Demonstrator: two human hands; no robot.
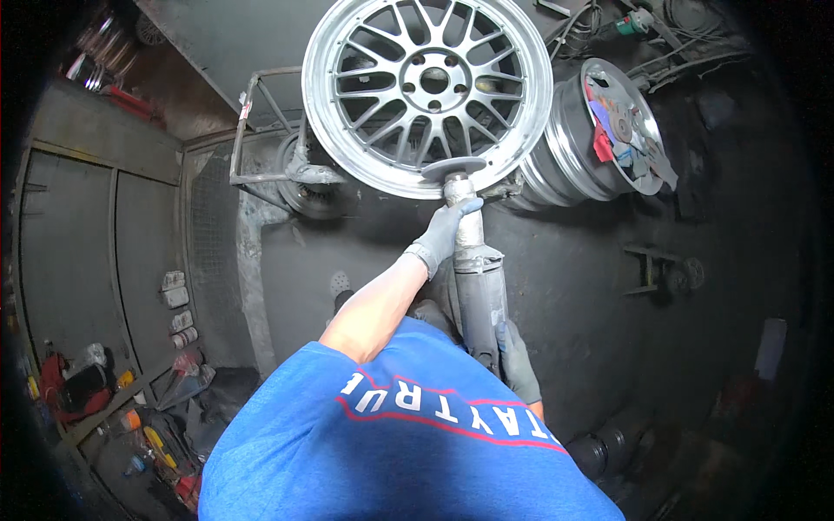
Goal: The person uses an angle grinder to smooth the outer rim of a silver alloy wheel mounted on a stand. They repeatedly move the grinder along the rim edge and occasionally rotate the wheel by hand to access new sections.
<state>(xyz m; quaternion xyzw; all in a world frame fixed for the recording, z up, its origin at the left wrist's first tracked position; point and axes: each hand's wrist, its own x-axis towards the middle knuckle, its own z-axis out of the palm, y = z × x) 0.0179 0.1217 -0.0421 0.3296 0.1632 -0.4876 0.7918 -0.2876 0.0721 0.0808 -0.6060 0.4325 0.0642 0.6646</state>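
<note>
A silver mesh-spoke wheel rim (539, 78) is mounted upright in front of me, its face toward me. Against the lower part of its lip lies the grey disc of a long power polisher (480, 291), or very close to it; I cannot tell if they touch. My left hand (443, 233), in a grey glove, grips the tool's narrow neck just below the disc. Lower down, my gloved right hand (519, 365) is wrapped round the rear of the tool's body, partly hidden behind it and my shirt.
To the right, another rim (569, 143) lies on its side with sanding discs and cloth scraps (621, 130) on it. A metal frame (261, 178) stands left of the mounted rim. A green power tool (636, 21) and cables are at the back right. Bags and clutter (165, 434) fill the lower left.
</note>
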